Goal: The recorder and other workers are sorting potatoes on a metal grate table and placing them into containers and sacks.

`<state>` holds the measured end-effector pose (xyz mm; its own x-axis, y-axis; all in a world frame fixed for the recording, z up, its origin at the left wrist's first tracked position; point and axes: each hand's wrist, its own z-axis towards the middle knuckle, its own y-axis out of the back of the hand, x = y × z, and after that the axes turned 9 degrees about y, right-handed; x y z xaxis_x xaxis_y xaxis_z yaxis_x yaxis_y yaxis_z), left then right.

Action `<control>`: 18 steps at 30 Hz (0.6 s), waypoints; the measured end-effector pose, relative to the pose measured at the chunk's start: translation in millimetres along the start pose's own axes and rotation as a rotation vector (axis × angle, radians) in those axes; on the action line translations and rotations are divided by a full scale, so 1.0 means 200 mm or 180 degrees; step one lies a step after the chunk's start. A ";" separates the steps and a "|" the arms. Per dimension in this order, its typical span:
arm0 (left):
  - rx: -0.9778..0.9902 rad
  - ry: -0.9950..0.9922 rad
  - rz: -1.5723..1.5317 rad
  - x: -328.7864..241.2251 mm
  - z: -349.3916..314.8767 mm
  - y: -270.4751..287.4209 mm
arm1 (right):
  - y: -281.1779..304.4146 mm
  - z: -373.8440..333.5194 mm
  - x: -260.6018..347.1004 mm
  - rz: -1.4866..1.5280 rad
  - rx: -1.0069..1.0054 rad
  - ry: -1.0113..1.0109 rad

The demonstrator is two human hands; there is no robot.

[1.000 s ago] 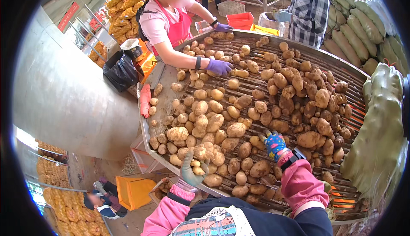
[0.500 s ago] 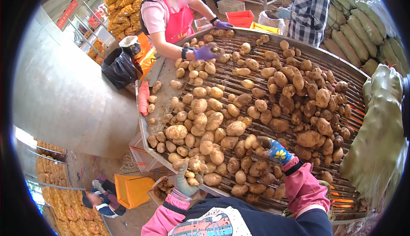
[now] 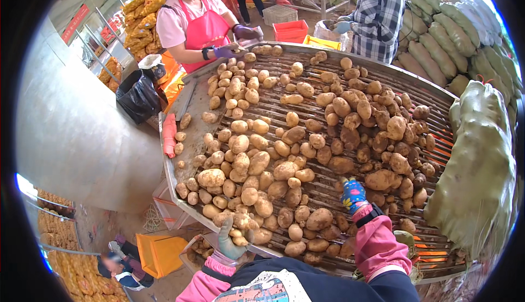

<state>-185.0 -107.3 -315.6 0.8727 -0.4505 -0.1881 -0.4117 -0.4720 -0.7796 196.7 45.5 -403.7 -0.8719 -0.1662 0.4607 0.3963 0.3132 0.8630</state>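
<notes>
Potatoes [image 3: 257, 162] lie thickly over a slatted metal sorting table [image 3: 322, 190]. My left hand [image 3: 228, 243], in a grey-green glove, is closed around several small potatoes [image 3: 238, 237] at the near edge. Out over the slats, my right hand [image 3: 353, 195] wears a blue flowered glove. Its fingers point away from me, with soiled tips low beside a large brown potato [image 3: 379, 180]; they look apart, and no potato shows in them. Darker, earth-covered potatoes [image 3: 396, 127] are heaped on the right, paler ones on the left.
Across the table, a person in a pink apron [image 3: 203, 31] holds something small. Another wears a checked shirt [image 3: 377, 20]. A full green sack [image 3: 476, 165] leans at the right edge. A black-lined bin [image 3: 138, 97] and a yellow-orange container [image 3: 159, 254] stand at left.
My right hand has moved away from a pale potato, farther over the slats. My left hand still grips its potatoes. The aproned person's hands have drawn back from the table, and the view has shifted.
</notes>
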 end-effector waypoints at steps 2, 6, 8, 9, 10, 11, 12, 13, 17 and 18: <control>0.0077 0.0058 0.0018 0.02 -0.02 -0.02 | -0.01 -0.01 0.12 0.1691 -0.0145 0.0324; 0.0277 0.0221 0.0321 0.14 0.01 -0.23 | 0.05 -0.12 0.60 0.2415 0.0002 0.1312; 0.0697 0.0492 0.0121 0.14 0.07 -0.10 | 0.14 -0.20 0.84 0.1396 -0.0126 0.1878; 0.1098 0.0735 -0.0073 0.13 0.08 -0.05 | 0.15 -0.20 0.94 0.1208 -0.0059 0.1951; 0.0558 0.0578 0.0367 0.15 0.07 -0.20 | 0.12 -0.21 0.92 0.1611 -0.0147 0.2289; 0.0569 0.0590 0.0376 0.15 0.07 -0.19 | 0.11 -0.18 0.91 0.2199 0.0119 0.2642; 0.0431 0.0466 0.0219 0.14 0.06 -0.17 | 0.12 -0.18 0.88 0.2558 0.0414 0.2405; 0.0291 0.0339 0.0061 0.13 0.05 -0.15 | 0.16 -0.18 0.84 0.2912 0.0712 0.2159; 0.0397 0.0342 -0.0087 0.06 -0.03 -0.05 | 0.38 0.02 0.39 0.0471 -0.2201 0.1635; 0.0466 0.0512 -0.0244 0.06 -0.02 -0.06 | 0.43 0.05 0.17 -0.0052 -0.2701 0.0829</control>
<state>-171.1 -110.8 -306.3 0.8421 -0.5381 -0.0363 -0.2929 -0.3998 -0.8685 199.1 76.3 -315.9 -0.8271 -0.4045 0.3902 0.5543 -0.4726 0.6852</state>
